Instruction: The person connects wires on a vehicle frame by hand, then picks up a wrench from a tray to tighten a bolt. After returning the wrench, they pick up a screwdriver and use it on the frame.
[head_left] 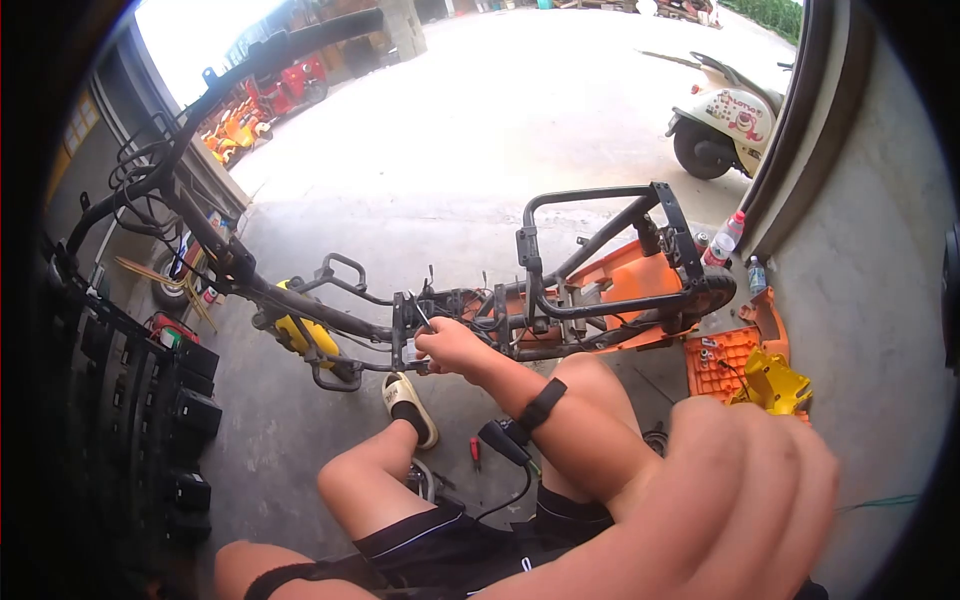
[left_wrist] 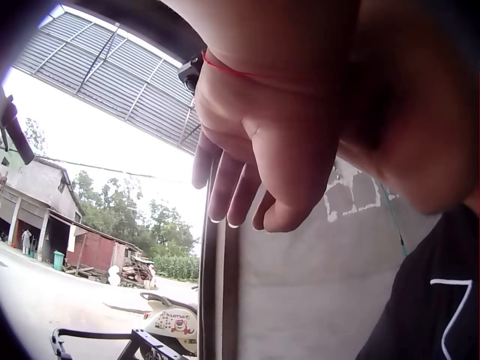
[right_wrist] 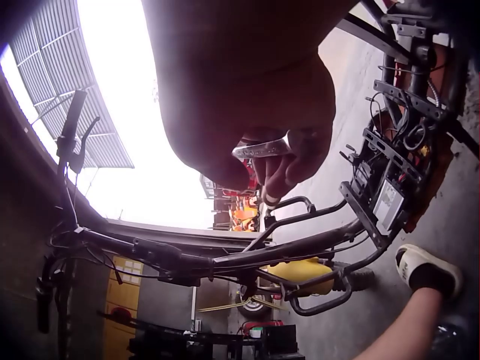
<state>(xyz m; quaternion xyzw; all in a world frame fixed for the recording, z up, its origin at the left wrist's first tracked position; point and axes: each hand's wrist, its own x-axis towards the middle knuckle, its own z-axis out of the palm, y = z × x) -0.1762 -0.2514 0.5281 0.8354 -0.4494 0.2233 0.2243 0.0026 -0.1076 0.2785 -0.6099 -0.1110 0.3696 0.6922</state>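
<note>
My right hand (head_left: 450, 345) reaches over the black frame (head_left: 375, 328) of a stripped scooter, gripping a slim metal tool (head_left: 418, 308) that points up. In the right wrist view the silver end of the tool (right_wrist: 262, 148) shows among the curled fingers of my right hand (right_wrist: 255, 112). My left hand (head_left: 755, 490) is large and blurred in the right foreground, near my right upper arm; whether they touch I cannot tell. Seen by the left wrist camera, my left hand (left_wrist: 262, 142) hangs with relaxed fingers, pointing down and holding nothing.
Under the frame's rear lies an orange panel (head_left: 635, 285). Yellow and orange body parts (head_left: 770, 382), bottles (head_left: 756, 273) and red-handled pliers (head_left: 475, 453) are on the floor. Black boxes (head_left: 188, 410) stand along the left side. A white scooter (head_left: 725, 120) is parked outside.
</note>
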